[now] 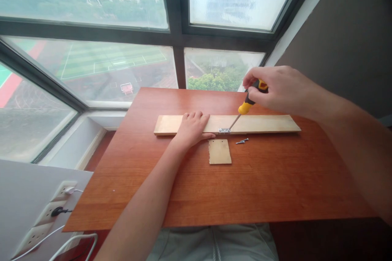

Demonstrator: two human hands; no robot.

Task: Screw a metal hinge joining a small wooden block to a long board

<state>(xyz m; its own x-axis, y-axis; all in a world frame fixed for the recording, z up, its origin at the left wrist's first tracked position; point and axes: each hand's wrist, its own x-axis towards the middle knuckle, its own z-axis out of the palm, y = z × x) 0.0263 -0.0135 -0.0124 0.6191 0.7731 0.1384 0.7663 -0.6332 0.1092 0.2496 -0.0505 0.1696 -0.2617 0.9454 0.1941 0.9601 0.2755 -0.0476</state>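
Your left hand (191, 128) lies spread on a long, pale wooden board (263, 123); your right hand (274, 85) grips a yellow-and-black screwdriver (245, 107).

Green sports field (113, 60) beyond dark-framed windows (175, 8); white plug (70, 191) and black plug (57, 211) in wall sockets (45, 214), lower left.

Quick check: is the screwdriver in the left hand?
No, the right hand holds the screwdriver, while the left hand rests on the long board.
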